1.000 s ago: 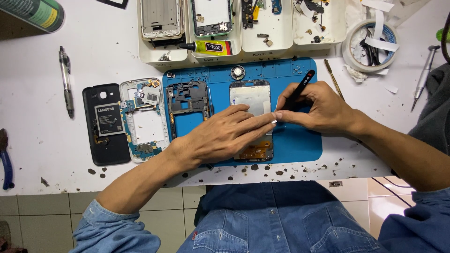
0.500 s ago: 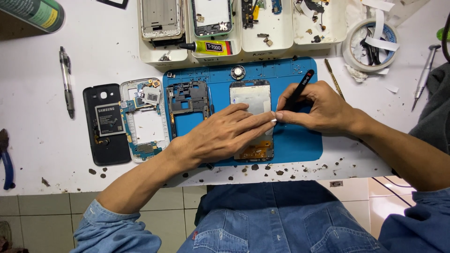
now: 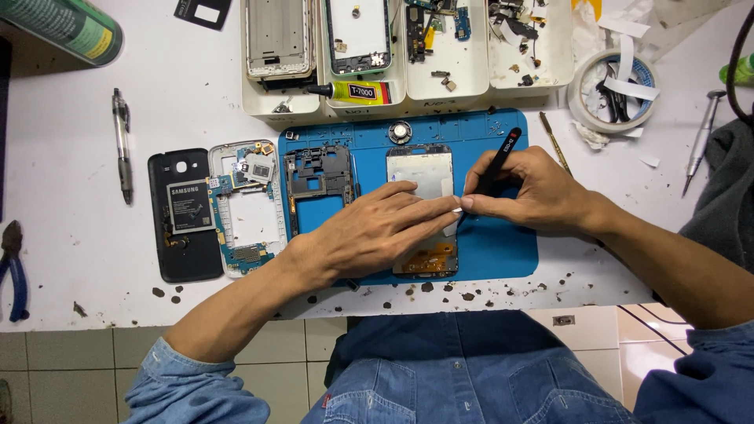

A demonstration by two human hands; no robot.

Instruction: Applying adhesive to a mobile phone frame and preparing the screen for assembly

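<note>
A phone display panel [image 3: 422, 172] lies face down on the blue work mat [image 3: 503, 243]. My left hand [image 3: 369, 232] rests flat across its lower half, fingertips at its right edge. My right hand [image 3: 534, 192] grips black tweezers [image 3: 503, 153], whose tips meet a small white strip at the panel's right edge beside my left fingertips. A dark phone midframe [image 3: 318, 180] lies on the mat to the left of the panel.
Left of the mat lie a circuit board in its white frame [image 3: 247, 208] and a black back cover with battery [image 3: 184, 216]. White trays [image 3: 408, 47] of parts and a glue tube [image 3: 353, 92] sit behind. Tape roll [image 3: 613, 90], pen [image 3: 122, 141], screwdriver [image 3: 701, 137] and pliers [image 3: 14, 271] lie around.
</note>
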